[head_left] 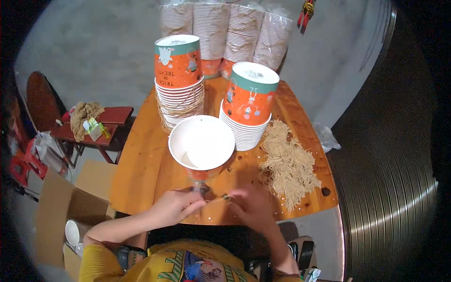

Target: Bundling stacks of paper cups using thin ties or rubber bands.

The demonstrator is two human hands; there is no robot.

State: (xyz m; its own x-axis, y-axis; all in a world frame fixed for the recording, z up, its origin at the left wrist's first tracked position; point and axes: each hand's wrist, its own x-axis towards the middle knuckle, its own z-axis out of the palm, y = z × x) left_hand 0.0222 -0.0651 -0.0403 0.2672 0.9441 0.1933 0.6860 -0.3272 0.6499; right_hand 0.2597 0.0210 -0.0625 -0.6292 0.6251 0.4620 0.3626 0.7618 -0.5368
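Observation:
A length of tan cord stretches between my hands at the table's near edge. My left hand pinches one part of it between thumb and fingers. At its other end my right hand, blurred by motion, has its fingers closed on the cord. Just beyond them a paper bucket tilts with its white inside facing me. Below its orange outside is a small shiny piece whose kind I cannot make out. A pile of loose tan cords lies to the right of my right hand.
Behind stand an upside-down bucket stack with cords and another stack without visible cords. Several plastic-wrapped stacks line the wooden table's far end. An open cardboard box with white buckets sits left; a red bench is beyond.

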